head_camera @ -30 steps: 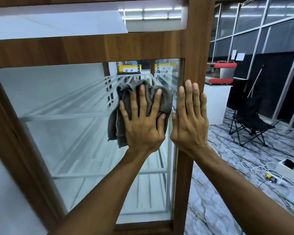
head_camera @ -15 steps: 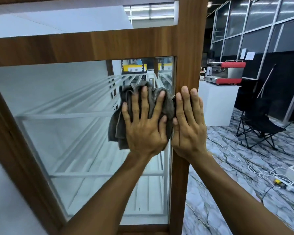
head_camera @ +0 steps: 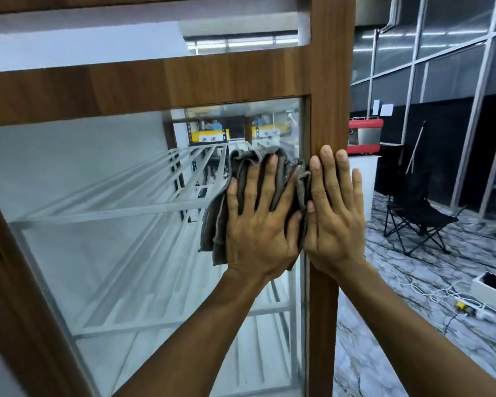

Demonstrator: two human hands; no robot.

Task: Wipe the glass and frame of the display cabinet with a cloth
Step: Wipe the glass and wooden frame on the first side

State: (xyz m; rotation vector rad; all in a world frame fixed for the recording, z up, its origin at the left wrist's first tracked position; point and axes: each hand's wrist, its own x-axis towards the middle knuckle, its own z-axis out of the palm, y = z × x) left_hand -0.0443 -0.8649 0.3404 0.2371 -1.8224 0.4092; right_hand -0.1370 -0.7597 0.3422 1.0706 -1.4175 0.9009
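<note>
The display cabinet has a brown wooden frame: a top rail [head_camera: 126, 84] and a right upright post [head_camera: 330, 81] around a large glass pane [head_camera: 112, 253]. A crumpled grey cloth [head_camera: 221, 219] lies against the upper right corner of the glass, touching the post's inner edge. My left hand [head_camera: 258, 224] presses flat on the cloth with fingers spread, covering most of it. Beside it, my right hand [head_camera: 335, 219] rests flat on the post, fingers up, holding nothing.
White wire shelves [head_camera: 126, 210] show behind the glass. To the right stand a black folding chair [head_camera: 415, 213] and a white counter with a red machine [head_camera: 365, 136]. A white box [head_camera: 493, 290] and a power strip with cables [head_camera: 470, 308] lie on the marbled floor.
My left hand has slid the cloth slightly right and down, up against the post. My right hand stays flat on the post beside it. The view has shifted a little.
</note>
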